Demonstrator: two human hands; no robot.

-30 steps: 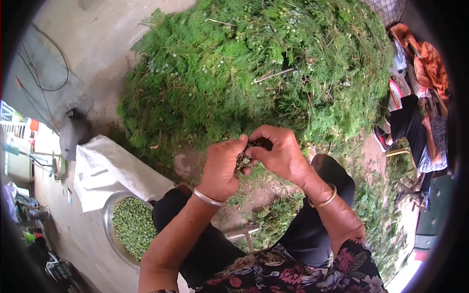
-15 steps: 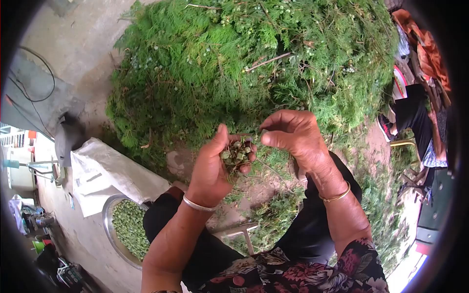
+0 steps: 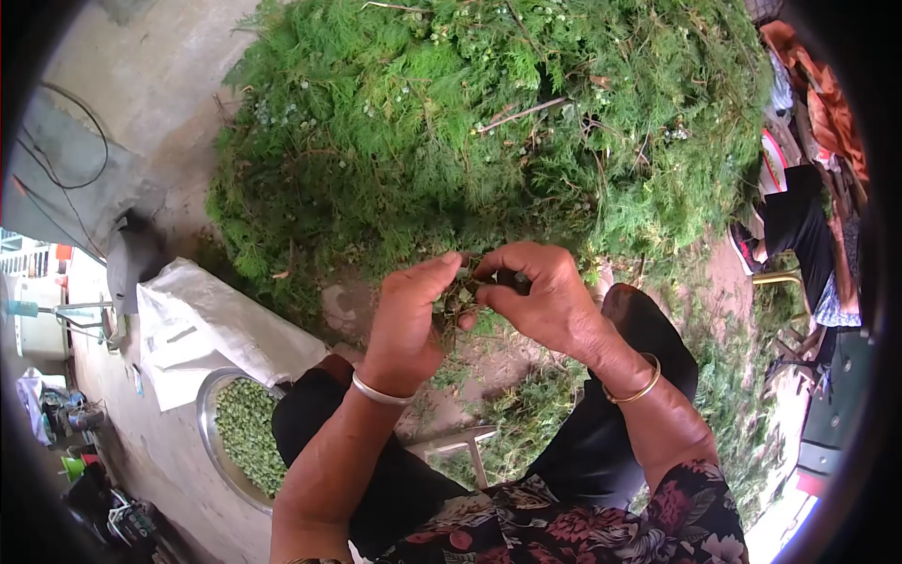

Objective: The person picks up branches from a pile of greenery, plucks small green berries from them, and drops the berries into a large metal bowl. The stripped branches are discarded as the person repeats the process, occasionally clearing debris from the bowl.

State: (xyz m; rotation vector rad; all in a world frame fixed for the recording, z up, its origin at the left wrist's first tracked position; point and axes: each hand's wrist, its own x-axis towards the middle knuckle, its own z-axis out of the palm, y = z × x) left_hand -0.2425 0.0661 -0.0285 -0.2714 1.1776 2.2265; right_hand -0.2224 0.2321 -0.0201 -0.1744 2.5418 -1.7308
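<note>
The small clump of green pods and feathery sprigs (image 3: 458, 299) sits between both hands. The left hand (image 3: 406, 324) curls its fingers half-closed around it. The right hand (image 3: 537, 299) pinches its fingers tight on the clump's edge. Judged step: plucking pods. The next pull calls for a steady left hold. The round metal bowl of green pods (image 3: 201, 425) lies below-left of the fingers.

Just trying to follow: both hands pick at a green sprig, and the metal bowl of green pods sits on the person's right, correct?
No. The head view shows the metal bowl of green pods on the person's left; left hand and right hand do pick at the green sprig.
</note>
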